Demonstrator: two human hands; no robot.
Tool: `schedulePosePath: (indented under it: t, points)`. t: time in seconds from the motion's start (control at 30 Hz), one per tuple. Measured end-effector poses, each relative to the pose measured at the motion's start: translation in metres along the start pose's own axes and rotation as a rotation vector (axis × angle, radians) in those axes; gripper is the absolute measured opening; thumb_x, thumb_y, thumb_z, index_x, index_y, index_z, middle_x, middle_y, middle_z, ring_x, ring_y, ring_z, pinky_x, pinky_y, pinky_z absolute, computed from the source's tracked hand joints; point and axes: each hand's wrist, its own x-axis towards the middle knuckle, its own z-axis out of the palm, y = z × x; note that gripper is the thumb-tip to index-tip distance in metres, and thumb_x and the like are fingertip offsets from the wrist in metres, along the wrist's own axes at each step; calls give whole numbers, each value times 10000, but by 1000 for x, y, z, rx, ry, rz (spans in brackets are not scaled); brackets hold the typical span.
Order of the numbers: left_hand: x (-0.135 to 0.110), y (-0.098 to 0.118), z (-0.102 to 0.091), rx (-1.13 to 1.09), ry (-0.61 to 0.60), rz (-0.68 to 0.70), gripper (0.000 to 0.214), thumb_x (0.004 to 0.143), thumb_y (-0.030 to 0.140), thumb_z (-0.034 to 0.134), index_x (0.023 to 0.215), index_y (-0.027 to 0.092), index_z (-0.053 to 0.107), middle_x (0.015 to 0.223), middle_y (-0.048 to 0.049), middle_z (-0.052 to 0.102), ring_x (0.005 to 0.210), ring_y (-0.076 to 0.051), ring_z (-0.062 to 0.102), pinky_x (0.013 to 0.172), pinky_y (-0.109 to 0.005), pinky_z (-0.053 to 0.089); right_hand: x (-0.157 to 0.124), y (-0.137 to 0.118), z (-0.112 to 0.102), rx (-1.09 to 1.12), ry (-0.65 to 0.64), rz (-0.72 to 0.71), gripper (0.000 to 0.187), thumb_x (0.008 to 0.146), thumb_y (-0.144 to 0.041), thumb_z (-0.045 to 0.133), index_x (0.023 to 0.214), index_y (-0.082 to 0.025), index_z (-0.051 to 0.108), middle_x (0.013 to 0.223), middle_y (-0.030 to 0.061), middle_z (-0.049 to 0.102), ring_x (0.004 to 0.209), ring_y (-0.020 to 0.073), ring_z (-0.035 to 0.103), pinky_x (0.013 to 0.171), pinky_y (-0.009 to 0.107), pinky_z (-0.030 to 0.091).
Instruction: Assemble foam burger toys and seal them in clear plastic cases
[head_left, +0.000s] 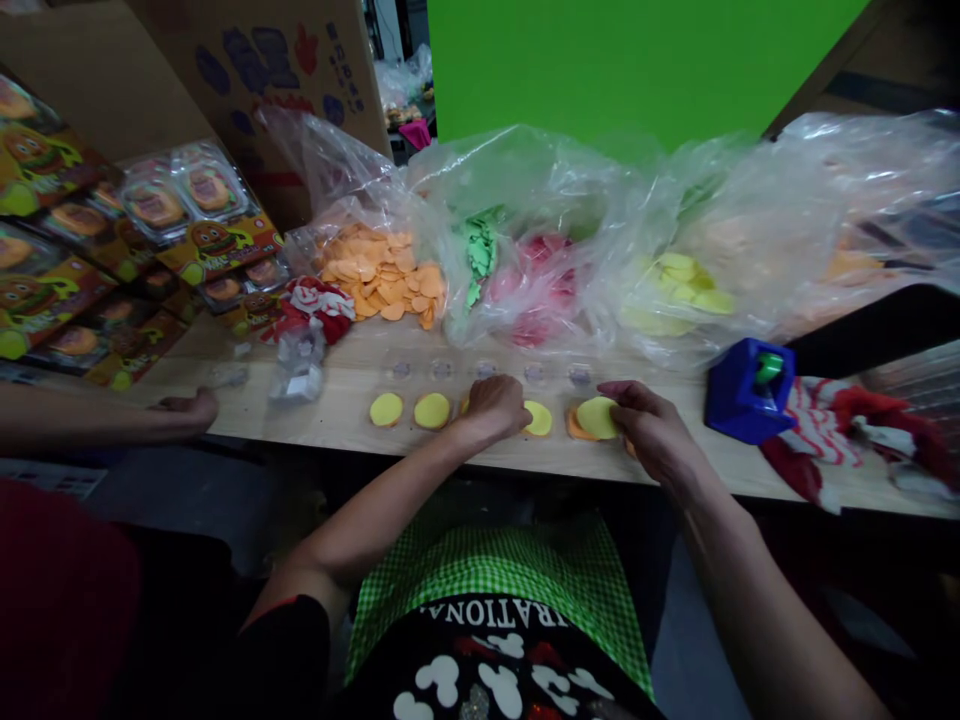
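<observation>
Several round yellow discs (432,411) lie in a row along the near edge of the pale, wood-grained table (345,395). The right hand (654,425) pinches one yellow disc (598,418) between thumb and fingers, overlapping an orange piece (575,426); the left hand (493,407) curls at another disc (539,419); whether it grips, I cannot tell. Crinkled clear plastic bags (525,190) line the far edge, before a smooth green panel (622,70) and a printed cardboard box (330,75).

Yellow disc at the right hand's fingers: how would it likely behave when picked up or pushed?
The yellow disc is probably light, since it looks thin and the right hand has it by one edge. It likely holds its shape, as no sag shows. Lying flat over the orange piece, it would probably slide rather than roll.
</observation>
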Motion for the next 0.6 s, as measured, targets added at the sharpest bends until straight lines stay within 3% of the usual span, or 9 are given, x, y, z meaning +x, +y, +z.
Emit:
schedulePosePath:
  t: [0.17, 0.3, 0.4, 0.5, 0.6]
  points:
    - [-3, -6, -2, -43, -18, -26, 135, 743, 236, 671, 840, 166, 733, 872, -119, 741, 858, -275, 702, 760, -356, 529, 1, 1, -2, -611, -34, -300, 340, 684, -142, 567, 977, -231, 715, 940, 62, 705, 831, 240, 634, 782, 374, 500]
    - [-13, -7, -3, 5, 70, -19, 322, 796, 212, 639, 1112, 159, 619, 1129, -129, 685, 987, -262, 660, 840, -364, 527, 0, 2, -23, -954, 48, -507, 391, 730, -100, 503, 1038, -187, 728, 1091, 129, 690, 966, 290, 650, 880, 418, 509]
    - [-29, -11, 1, 152, 147, 228, 302, 893, 193, 534, 1191, 152, 559, 1285, -147, 593, 1148, -274, 580, 969, -400, 485, -13, 7, -34, -1012, -5, -589, 436, 752, -70, 467, 1105, -158, 710, 1141, 141, 687, 1039, 288, 643, 903, 408, 522]
    - [-47, -20, 7, 297, 41, 557, 275, 930, 92, 397, 1098, 154, 605, 1266, -140, 601, 1181, -275, 552, 1053, -425, 420, -35, 10, -29, -1085, -157, -637, 478, 705, -18, 476, 1102, -149, 707, 1189, 151, 688, 1114, 305, 604, 966, 436, 489]
    - [-48, -28, 14, 312, -39, 622, 400, 857, -12, 402, 1158, 163, 600, 1226, -120, 632, 1211, -261, 554, 1090, -428, 388, -47, 5, -17, -1165, -248, -580, 366, 660, -22, 548, 937, -178, 728, 1140, 139, 719, 1061, 325, 621, 926, 456, 483]
